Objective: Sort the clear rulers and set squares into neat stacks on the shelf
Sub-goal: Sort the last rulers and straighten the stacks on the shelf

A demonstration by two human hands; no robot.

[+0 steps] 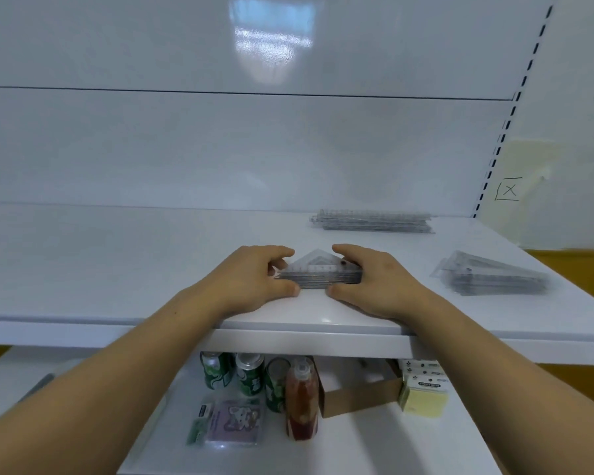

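Observation:
A stack of clear triangular set squares (318, 272) lies on the white shelf (117, 269) near its front edge. My left hand (251, 279) presses against the stack's left side and my right hand (378, 282) against its right side, thumbs at the front edge. A stack of clear straight rulers (372, 221) lies at the back of the shelf, right of centre. Another stack of longer clear set squares (491, 274) lies at the right.
The shelf's white back panel rises behind. On the lower shelf stand green cans (249, 373), a red sauce bottle (300, 399), a cardboard box (360, 392), yellow sticky notes (422, 397) and a packaged item (234, 421).

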